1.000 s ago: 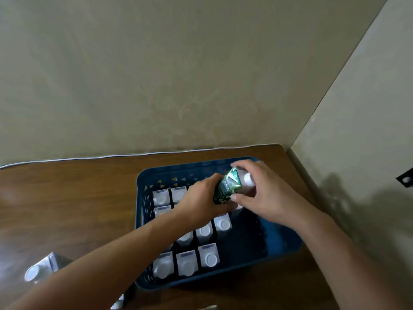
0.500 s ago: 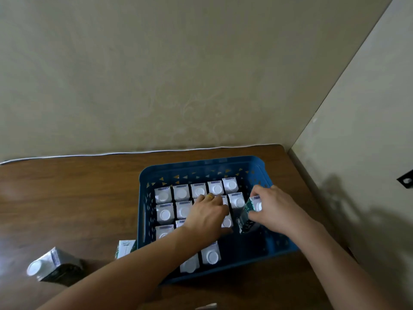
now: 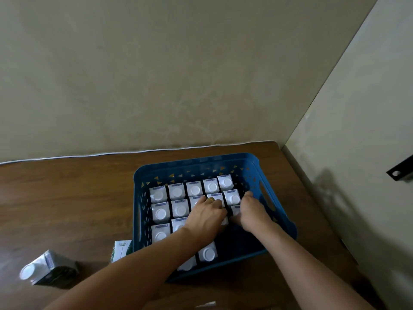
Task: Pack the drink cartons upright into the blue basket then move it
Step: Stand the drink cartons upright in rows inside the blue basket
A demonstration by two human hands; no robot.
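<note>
The blue basket [image 3: 194,161] stands on the brown table [image 3: 67,198] near its far right corner. Several drink cartons [image 3: 176,191] with white round caps stand upright in rows inside it, filling the left and far parts. My left hand [image 3: 205,217], with a ring on one finger, rests flat on the carton tops in the middle. Just to its right, my right hand [image 3: 252,212] grips one more carton [image 3: 235,209], upright in the right-hand column, third from the far wall. The basket's near right part holds no carton.
A loose carton [image 3: 48,270] lies on its side at the table's near left. Another carton [image 3: 120,249] is against the basket's left wall outside. Walls close off the far and right sides; a black bracket [image 3: 400,173] sticks out from the right wall.
My right hand has lowered the green carton from above the basket down into the right-hand column. My left hand let go of it and settled onto the carton tops.
</note>
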